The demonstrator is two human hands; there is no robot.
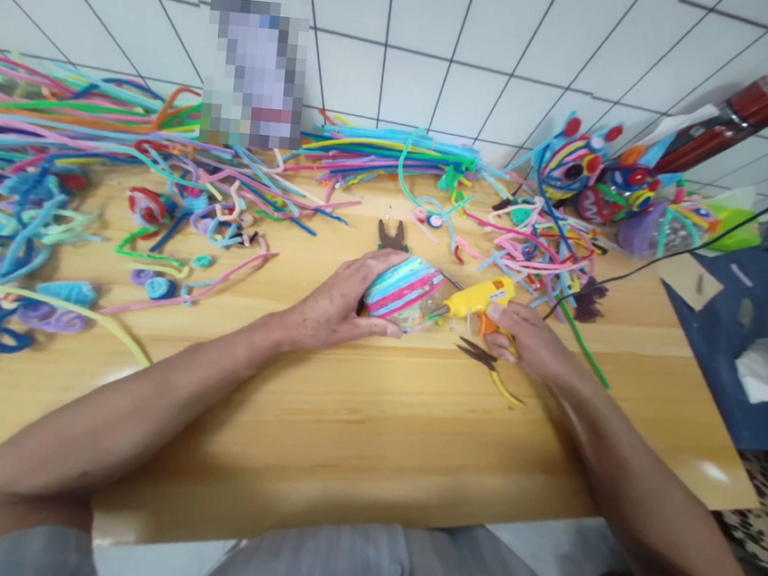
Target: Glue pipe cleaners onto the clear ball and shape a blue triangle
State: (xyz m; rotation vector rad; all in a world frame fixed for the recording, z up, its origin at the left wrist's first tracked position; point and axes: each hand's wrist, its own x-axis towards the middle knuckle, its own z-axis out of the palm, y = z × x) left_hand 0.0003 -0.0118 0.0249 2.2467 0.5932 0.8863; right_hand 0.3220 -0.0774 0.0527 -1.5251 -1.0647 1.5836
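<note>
My left hand (346, 298) is closed round a rounded clear plastic piece (403, 291), perhaps a bottle, partly covered with blue, pink and yellow pipe-cleaner stripes. In my right hand (520, 336) is a yellow hot glue gun (474, 298) with an orange trigger. Its nozzle points left and meets the bare right end of the striped piece; I cannot tell if they touch. Below the glue gun lie yellow-handled pliers (485, 358), near my right fingers. Just beyond the striped piece are dark-jawed pliers (394, 233), their handles mostly hidden.
Loose pipe cleaners (382, 155) run along the wall, with curled ones (26, 230) heaped at left and more (542, 244) at right. Decorated bottles (569, 165) and a dark red flask (727, 125) stand back right. A black cord (682, 260) crosses the table's right side.
</note>
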